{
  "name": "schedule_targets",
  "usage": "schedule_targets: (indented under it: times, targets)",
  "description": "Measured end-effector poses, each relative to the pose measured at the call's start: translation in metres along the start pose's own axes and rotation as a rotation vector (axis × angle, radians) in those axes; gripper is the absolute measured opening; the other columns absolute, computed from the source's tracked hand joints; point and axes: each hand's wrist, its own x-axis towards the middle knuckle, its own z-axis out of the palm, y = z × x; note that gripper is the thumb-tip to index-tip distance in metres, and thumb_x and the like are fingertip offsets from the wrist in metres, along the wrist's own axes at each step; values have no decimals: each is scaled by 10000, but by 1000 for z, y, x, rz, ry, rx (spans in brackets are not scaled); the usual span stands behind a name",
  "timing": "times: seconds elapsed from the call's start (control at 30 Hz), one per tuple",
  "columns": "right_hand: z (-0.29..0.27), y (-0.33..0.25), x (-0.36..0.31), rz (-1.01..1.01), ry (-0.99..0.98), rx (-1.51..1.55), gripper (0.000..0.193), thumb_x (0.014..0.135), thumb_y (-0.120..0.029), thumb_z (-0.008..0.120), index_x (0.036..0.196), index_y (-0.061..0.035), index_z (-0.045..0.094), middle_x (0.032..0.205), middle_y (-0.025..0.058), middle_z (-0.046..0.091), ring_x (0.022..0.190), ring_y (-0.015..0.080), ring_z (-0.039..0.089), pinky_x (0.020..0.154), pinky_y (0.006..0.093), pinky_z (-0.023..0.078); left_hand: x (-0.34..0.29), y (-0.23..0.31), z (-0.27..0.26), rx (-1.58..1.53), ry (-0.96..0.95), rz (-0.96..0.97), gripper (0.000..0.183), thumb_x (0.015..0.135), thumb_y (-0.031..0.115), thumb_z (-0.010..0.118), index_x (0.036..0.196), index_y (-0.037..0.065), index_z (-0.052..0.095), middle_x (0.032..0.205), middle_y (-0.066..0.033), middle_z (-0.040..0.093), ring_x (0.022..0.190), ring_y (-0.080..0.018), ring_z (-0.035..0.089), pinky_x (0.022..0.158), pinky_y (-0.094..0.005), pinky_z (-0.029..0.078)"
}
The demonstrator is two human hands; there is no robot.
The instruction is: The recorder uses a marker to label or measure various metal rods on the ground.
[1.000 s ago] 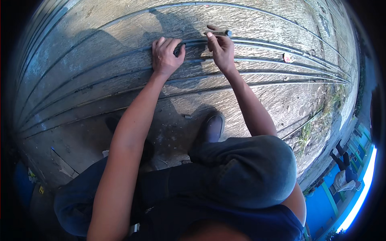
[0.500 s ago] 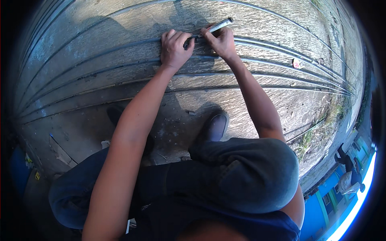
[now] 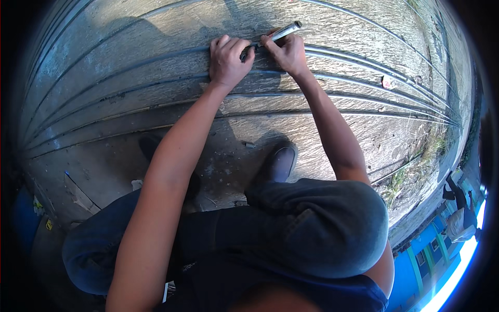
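Left hand curls over a thin metal rod on concrete ground — likely steadying it; can't tell whether its grip is closed. Right hand pinches a marker pen — tilted, lower end near the rod, presumably for control.

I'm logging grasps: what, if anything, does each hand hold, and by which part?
Right hand: marker, near its lower end. Left hand: at a rod; hold unclear.

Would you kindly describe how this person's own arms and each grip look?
The left grip and right grip are ungloved human hands. Both forearms are bare, with no sleeve, watch or bracelet showing. A dark navy top is worn.
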Motion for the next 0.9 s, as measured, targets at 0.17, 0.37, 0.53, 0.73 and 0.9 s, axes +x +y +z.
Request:
schedule_targets:
  times: [0.17, 0.37, 0.53, 0.73, 0.9]
  targets:
    - [1, -1, -1, 23, 3, 18, 324, 889, -307, 771, 922, 15, 752, 663, 111, 708, 605, 141, 671, 584, 326, 529, 0, 0, 0, -1, 4, 2, 133, 785, 153, 795, 882, 113, 713, 850, -19, 722, 821, -244, 610, 896, -404, 457]
    - [3, 4, -2, -43, 68, 46, 332, 907, -326, 752, 936, 5, 762, 681, 108, 723, 617, 148, 686, 606, 321, 536, 0, 0, 1, 7, 8, 0, 127, 785, 155, 796, 877, 118, 717, 850, -14, 725, 819, -238, 610, 897, -400, 455]
    - [4, 3, -2, -7, 70, 42, 339, 915, -340, 739, 936, -3, 773, 679, 112, 725, 618, 153, 691, 601, 325, 533, 0, 0, 0, 14, 4, 0, 132, 783, 158, 799, 882, 120, 721, 845, -15, 724, 820, -239, 612, 893, -399, 456]
    - [2, 6, 1, -16, 57, 73, 321, 919, -316, 739, 919, 4, 774, 677, 114, 723, 611, 140, 675, 596, 323, 529, 0, 1, 1, 21, 13, 3, 133, 787, 170, 797, 886, 120, 723, 846, -20, 727, 822, -240, 612, 893, -401, 455]
    - [1, 6, 0, -36, 43, 70, 323, 914, -309, 744, 917, 13, 767, 684, 117, 722, 619, 131, 669, 599, 320, 528, 0, 1, 0, 27, -9, -13, 130, 791, 172, 794, 887, 120, 724, 853, -19, 731, 830, -237, 614, 899, -403, 454]
